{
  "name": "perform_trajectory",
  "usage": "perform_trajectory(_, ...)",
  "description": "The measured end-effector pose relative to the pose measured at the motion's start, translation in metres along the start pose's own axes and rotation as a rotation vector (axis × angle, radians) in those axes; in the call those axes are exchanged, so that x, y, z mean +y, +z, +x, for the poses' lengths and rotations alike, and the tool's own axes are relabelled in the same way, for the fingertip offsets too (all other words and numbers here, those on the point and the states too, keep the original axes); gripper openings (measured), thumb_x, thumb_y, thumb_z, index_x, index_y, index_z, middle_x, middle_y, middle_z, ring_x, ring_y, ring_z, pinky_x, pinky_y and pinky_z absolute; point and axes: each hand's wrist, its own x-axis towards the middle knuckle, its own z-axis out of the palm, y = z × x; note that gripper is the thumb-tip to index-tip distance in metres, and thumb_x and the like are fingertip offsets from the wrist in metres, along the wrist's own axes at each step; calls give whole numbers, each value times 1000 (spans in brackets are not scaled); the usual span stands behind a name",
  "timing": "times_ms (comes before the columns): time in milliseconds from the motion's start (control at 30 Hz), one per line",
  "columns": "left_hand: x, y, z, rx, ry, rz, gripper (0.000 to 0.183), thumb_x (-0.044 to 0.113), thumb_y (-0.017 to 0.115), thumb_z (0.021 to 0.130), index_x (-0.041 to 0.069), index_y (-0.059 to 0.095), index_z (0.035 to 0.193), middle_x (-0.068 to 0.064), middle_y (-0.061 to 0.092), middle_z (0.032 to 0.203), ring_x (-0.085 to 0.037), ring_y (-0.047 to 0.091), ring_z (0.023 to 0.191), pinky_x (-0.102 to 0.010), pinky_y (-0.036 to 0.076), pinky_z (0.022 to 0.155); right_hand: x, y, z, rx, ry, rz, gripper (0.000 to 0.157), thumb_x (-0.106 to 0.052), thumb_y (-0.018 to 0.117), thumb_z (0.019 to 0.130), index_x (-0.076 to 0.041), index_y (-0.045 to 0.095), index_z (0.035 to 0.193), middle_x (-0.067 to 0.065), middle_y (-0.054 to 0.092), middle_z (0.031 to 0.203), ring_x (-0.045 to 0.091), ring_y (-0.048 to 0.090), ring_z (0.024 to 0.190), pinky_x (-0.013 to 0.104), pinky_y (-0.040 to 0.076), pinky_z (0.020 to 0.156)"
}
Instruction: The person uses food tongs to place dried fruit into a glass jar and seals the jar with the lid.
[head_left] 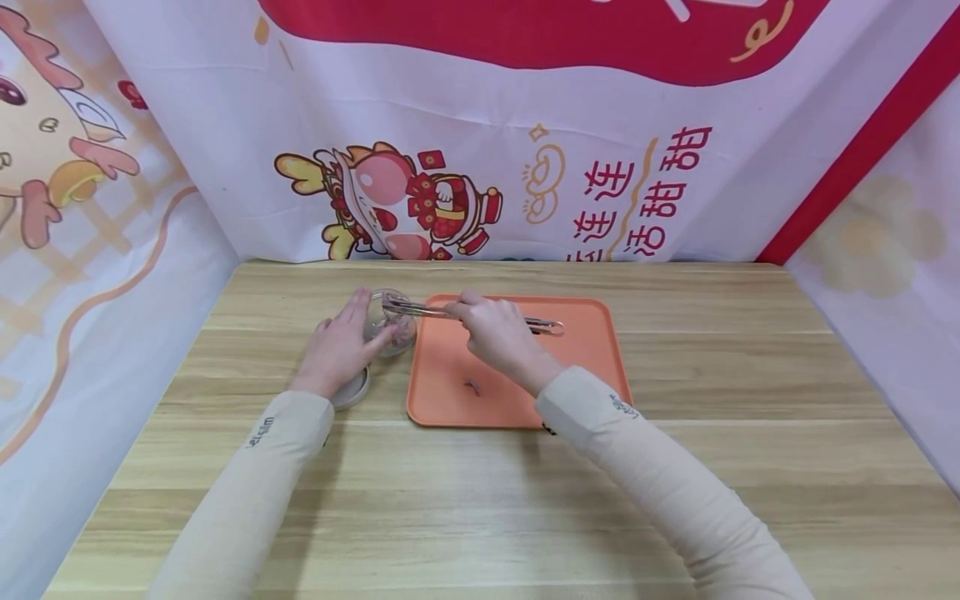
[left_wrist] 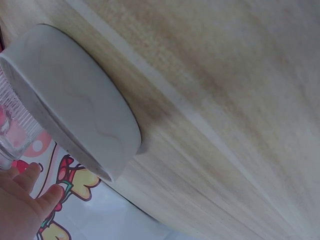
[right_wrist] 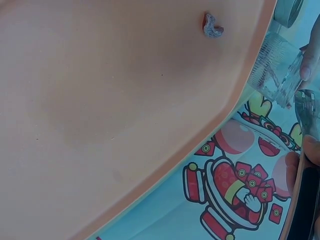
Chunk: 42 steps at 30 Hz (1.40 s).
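My left hand (head_left: 334,350) grips a ribbed clear glass jar (head_left: 400,335), thumb and fingers on either side of it. Several small reddish-brown pieces show through the glass. In my right hand (head_left: 497,335) is a pair of metal tongs (head_left: 433,311) with a dark grip, and its tips are at the jar's mouth. Whether the tips pinch a piece cannot be made out. One small, curled, whitish-brown piece (right_wrist: 212,26) lies on the orange tray (head_left: 442,358). A round pale lid (left_wrist: 75,100) sits on the table by the left wrist.
The tray stands on a wood-grain table (head_left: 465,508), just right of the jar. White printed cloth (head_left: 465,100) hangs behind the table's far edge, with more cloth on both sides.
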Motion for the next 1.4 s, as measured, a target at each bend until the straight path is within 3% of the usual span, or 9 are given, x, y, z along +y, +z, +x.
perform_trajectory(167,0,0,0,6,0,-1,92,69,29,93,5,6,154,-16,8,162,-35,16,148,-64,20,115,1,2,0,7,-1,-5,44,7,58,86,-18,67,121,3,67,103,14,55,58,20,35,44)
perform_trajectory(433,0,0,0,-5,-2,2,92,70,28,92,6,3,154,-15,6,162,-35,14,148,-64,17,115,0,3,1,-3,0,-10,41,3,60,87,-16,66,122,4,66,105,16,58,63,21,42,48)
perform_trajectory(867,-2,0,0,-4,13,12,89,65,30,95,5,2,154,-16,6,162,-36,14,148,-64,19,115,6,3,-4,121,-25,37,39,-1,63,87,-11,64,125,4,67,108,15,66,71,26,51,53)
perform_trajectory(1200,-2,0,1,-11,6,16,92,70,26,93,5,3,154,-16,5,162,-36,14,148,-64,19,115,15,-7,-15,118,18,72,42,-2,66,86,-11,63,126,3,65,109,15,67,76,25,53,58)
perform_trajectory(1400,-1,0,1,-12,8,10,94,72,24,91,5,3,154,-16,5,162,-37,14,148,-64,18,115,20,-12,-27,119,13,83,43,-1,66,85,-12,63,127,4,65,105,15,62,69,22,44,48)
